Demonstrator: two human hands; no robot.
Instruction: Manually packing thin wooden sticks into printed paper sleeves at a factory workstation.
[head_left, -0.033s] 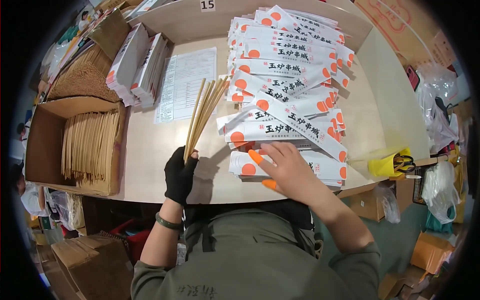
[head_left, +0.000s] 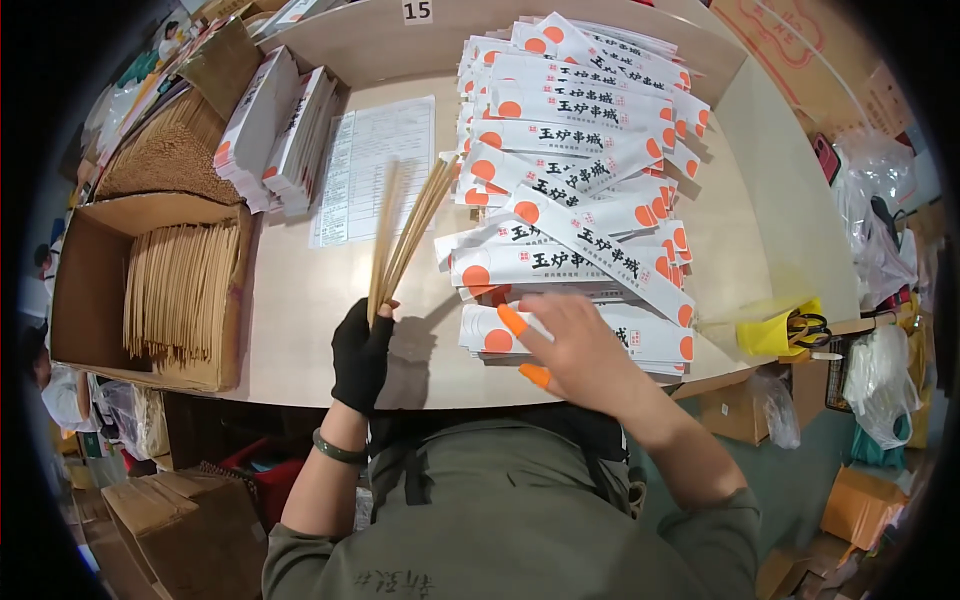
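My left hand (head_left: pixel 360 352), in a black fingerless glove, is closed round the lower ends of several wooden chopsticks (head_left: pixel 418 228). Their tops fan upward, and those on the left side are smeared by motion. My right hand (head_left: pixel 575 345) has its fingers apart with nothing visible between them. Orange covers sit on its thumb and one finger. It hovers over the nearest stack of white paper sleeves (head_left: pixel 485 335) with orange dots; whether it touches them I cannot tell. Beyond lies a large overlapping pile of the same printed sleeves (head_left: pixel 560 135).
At left stands an open cardboard box (head_left: pixel 90 300) of wooden sticks, with another brown stack of sticks (head_left: pixel 165 150) behind it. Bundled sleeves (head_left: pixel 258 120) lie beside a printed sheet (head_left: pixel 375 165). A yellow holder with scissors (head_left: pixel 775 330) hangs at the right table edge.
The left-side chopsticks in my left hand have swung slightly and blurred. My right hand has shifted slightly over the near sleeves.
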